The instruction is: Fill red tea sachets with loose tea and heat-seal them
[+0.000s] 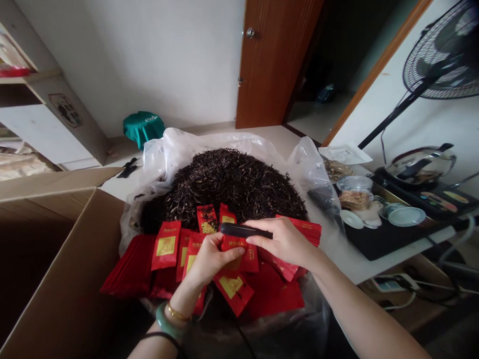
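Observation:
My left hand (211,259) pinches a red foil tea sachet (239,257) with a yellow label. My right hand (283,241) grips a black handheld bag sealer (245,230), whose jaws sit along the sachet's top edge. Below both hands, a loose pile of red sachets (231,290) lies spread over the mouth of a clear plastic bag (171,155). That bag holds a heap of dark, twisted tea leaves (224,185). Several sachets rest on the leaves just beyond my hands. A jade bangle and a thin gold bracelet circle my left wrist.
An open cardboard box (57,259) stands to the left. To the right, a black tea tray (383,242) holds cups and small dishes beside a glass kettle (419,165). A pedestal fan (443,52), a wooden door (274,58) and white shelving (44,108) stand beyond.

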Available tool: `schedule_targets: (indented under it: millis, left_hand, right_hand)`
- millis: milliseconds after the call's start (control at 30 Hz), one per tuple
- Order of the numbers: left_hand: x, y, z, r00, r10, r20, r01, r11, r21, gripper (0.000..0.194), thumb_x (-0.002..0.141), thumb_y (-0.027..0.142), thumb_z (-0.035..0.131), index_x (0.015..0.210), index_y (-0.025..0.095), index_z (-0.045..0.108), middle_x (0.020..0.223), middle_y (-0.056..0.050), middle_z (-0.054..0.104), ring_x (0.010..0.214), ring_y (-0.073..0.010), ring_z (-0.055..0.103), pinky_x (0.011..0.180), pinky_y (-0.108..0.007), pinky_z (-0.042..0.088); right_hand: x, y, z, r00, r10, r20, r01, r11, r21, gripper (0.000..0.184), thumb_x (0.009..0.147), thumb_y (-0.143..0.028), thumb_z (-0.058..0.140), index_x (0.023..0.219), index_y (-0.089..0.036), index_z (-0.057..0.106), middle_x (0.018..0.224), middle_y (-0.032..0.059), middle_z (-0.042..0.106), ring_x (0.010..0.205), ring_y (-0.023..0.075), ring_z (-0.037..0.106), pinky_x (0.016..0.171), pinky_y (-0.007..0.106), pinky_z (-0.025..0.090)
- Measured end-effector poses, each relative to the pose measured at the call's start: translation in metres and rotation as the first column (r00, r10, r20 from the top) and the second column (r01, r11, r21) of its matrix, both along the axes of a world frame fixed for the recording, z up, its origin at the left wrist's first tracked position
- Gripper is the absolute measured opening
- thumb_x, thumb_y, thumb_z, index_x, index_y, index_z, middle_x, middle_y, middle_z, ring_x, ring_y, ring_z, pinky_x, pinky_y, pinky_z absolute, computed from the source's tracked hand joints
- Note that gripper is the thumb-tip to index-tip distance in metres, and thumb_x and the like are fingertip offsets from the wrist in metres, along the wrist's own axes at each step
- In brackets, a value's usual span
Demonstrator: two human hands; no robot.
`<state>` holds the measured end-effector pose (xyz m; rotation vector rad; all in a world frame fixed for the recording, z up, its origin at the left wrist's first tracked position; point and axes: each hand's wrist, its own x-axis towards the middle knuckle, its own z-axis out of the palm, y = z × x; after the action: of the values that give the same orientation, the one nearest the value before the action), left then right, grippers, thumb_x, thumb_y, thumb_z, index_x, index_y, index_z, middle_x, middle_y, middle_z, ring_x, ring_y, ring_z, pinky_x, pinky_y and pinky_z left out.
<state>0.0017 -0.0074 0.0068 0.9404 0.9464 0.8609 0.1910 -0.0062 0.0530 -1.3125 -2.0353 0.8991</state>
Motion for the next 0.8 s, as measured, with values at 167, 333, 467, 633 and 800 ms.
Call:
schedule_targets:
  millis: [167,333,467,633,800]
  left_hand:
    - [0.0,0.0,0.001,1.0,0.009,0.029,-0.008,0.999,-0.034,0.045,0.047,0.037,0.089,0.081,0.012,0.073,0.073,-0.004,0.073,0.059,-0.0149,0.063,0.061,-0.025,0.05]
    - [-0.001,0.001,-0.001,1.0,0.008,0.025,-0.008,1.0,-0.03,0.044,0.049,0.037,0.088,0.083,0.012,0.073,0.074,-0.005,0.073,0.061,-0.0163,0.064,0.062,-0.026,0.05]
    - [-0.001,0.002,-0.003,1.0,-0.008,-0.007,0.009,0.999,0.04,0.041,0.052,0.036,0.088,0.082,0.013,0.074,0.072,-0.004,0.073,0.063,-0.0163,0.064,0.064,-0.025,0.05]
    - [0.0,0.002,-0.005,1.0,-0.019,-0.004,0.02,0.998,0.055,0.035,0.051,0.029,0.088,0.079,0.014,0.074,0.07,-0.002,0.072,0.063,-0.0155,0.063,0.064,-0.025,0.051]
    - [-0.001,0.001,-0.006,1.0,-0.022,0.002,0.022,1.0,0.004,0.042,0.05,0.033,0.088,0.084,0.013,0.073,0.073,-0.003,0.073,0.061,-0.0157,0.063,0.06,-0.025,0.05]
  right_hand:
    - [0.015,0.012,0.002,0.989,-0.087,-0.122,0.078,0.994,-0.08,0.039,0.081,-0.04,0.064,0.115,-0.021,0.067,0.116,0.0058,0.07,0.107,0.0254,0.065,0.095,0.039,0.051]
    - [0.025,0.015,0.005,0.989,-0.098,-0.112,0.09,0.993,-0.076,0.045,0.076,-0.042,0.069,0.115,-0.019,0.067,0.116,0.0077,0.07,0.107,0.0269,0.066,0.096,0.042,0.05]
    - [0.012,0.007,0.003,0.999,-0.035,-0.003,0.035,0.997,-0.073,0.047,0.075,-0.039,0.071,0.118,-0.021,0.066,0.118,0.0062,0.069,0.111,0.0266,0.064,0.096,0.039,0.051]
    - [0.0,0.001,-0.003,1.0,-0.022,0.014,0.023,0.999,-0.039,0.035,0.08,-0.035,0.066,0.114,-0.024,0.069,0.11,0.0037,0.073,0.104,0.0251,0.068,0.089,0.035,0.054]
    - [-0.002,0.002,-0.004,0.998,-0.042,0.044,0.041,0.999,0.023,0.033,0.081,-0.032,0.065,0.113,-0.023,0.07,0.11,0.0051,0.072,0.101,0.0251,0.069,0.088,0.034,0.055]
